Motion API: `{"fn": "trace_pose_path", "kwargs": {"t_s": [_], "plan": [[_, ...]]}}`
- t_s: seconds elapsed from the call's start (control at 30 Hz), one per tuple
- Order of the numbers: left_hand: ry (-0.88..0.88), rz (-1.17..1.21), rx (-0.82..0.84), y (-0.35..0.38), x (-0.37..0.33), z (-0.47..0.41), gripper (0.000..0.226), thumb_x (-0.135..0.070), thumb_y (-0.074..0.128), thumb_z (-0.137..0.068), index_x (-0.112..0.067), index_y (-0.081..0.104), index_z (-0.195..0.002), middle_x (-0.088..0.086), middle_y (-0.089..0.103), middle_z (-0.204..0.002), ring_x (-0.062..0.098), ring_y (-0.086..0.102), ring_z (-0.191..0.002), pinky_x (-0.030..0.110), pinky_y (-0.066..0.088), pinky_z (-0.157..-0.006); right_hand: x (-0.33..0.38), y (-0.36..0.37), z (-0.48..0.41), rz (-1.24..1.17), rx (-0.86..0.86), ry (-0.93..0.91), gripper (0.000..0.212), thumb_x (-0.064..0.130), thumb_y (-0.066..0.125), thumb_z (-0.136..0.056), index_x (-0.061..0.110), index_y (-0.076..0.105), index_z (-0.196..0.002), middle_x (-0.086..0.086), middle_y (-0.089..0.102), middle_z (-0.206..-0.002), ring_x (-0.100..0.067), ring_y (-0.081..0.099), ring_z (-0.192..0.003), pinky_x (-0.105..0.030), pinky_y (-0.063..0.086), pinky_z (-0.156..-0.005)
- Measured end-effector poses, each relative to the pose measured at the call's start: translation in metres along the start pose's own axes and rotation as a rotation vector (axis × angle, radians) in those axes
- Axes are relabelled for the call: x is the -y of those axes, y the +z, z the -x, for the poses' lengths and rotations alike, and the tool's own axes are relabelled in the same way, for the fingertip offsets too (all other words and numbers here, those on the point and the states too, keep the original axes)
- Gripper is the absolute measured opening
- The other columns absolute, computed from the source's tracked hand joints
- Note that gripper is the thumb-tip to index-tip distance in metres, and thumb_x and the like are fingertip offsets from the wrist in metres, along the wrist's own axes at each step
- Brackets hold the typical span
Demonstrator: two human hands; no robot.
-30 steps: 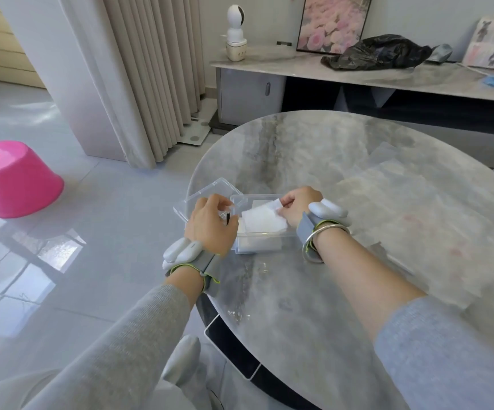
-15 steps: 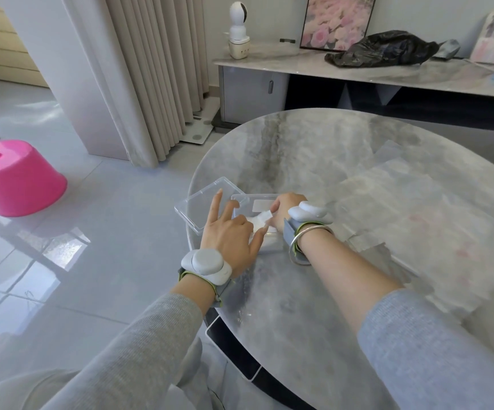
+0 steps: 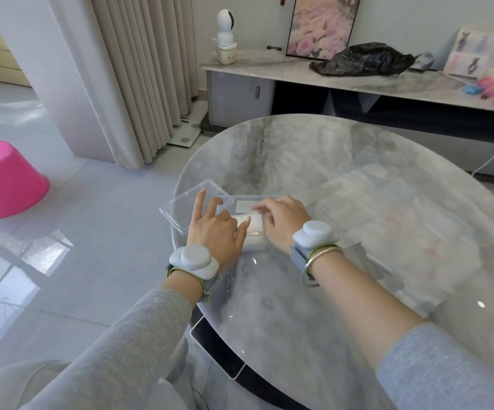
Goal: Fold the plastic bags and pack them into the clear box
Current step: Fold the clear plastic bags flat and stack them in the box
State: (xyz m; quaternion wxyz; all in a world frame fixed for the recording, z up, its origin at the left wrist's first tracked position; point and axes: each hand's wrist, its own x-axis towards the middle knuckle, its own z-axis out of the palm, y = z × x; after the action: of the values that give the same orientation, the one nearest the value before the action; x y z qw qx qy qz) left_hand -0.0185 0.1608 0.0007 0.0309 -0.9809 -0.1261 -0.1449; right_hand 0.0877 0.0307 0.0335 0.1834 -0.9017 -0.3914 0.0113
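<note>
The clear box (image 3: 241,199) stands near the left edge of the round marble table (image 3: 314,306), with folded white plastic bags (image 3: 254,224) stacked inside it. My left hand (image 3: 214,232) lies flat over the box's left part, index finger stretched forward, thumb on the bags. My right hand (image 3: 282,220) presses down on the bags from the right with its fingers bent over them. The box's near wall is hidden behind both hands.
The clear lid (image 3: 186,207) lies just left of the box, overhanging the table edge. Several flat transparent bags (image 3: 393,220) are spread over the table's right half. A pink stool (image 3: 4,180) stands on the floor at left. A low cabinet (image 3: 358,81) lies beyond the table.
My left hand let go of the box's left side and came down flat on the bags. My right hand shifted from the bag's corner to pressing on the stack.
</note>
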Motion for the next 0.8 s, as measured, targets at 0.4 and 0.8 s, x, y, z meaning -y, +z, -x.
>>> {"fn": "trace_pose_path", "kwargs": {"t_s": [0.4, 0.8], "plan": [[0.175, 0.156, -0.199, -0.011, -0.043, 0.017, 0.037, -0.031, 0.036, -0.093, -0.012, 0.066, -0.100, 0.003, 0.065, -0.096, 0.029, 0.057, -0.094, 0.041, 0.035, -0.098, -0.131, 0.016, 0.144, 0.247, 0.180, 0.617, 0.073, 0.053, 0.028, -0.098, 0.009, 0.006, -0.152, -0.011, 0.001, -0.161, -0.025, 0.003, -0.148, -0.038, 0.010, -0.119], [0.434, 0.268, 0.018, 0.005, -0.092, 0.074, 0.036, -0.016, 0.064, -0.078, -0.017, 0.063, -0.114, -0.002, 0.063, -0.113, 0.020, 0.062, -0.096, 0.032, 0.048, -0.090, -0.066, 0.022, 0.217, 0.317, 0.147, 0.366, 0.049, 0.042, 0.068, -0.078, 0.011, 0.066, -0.117, -0.007, 0.065, -0.123, -0.027, 0.053, -0.125, -0.037, 0.049, -0.095]]}}
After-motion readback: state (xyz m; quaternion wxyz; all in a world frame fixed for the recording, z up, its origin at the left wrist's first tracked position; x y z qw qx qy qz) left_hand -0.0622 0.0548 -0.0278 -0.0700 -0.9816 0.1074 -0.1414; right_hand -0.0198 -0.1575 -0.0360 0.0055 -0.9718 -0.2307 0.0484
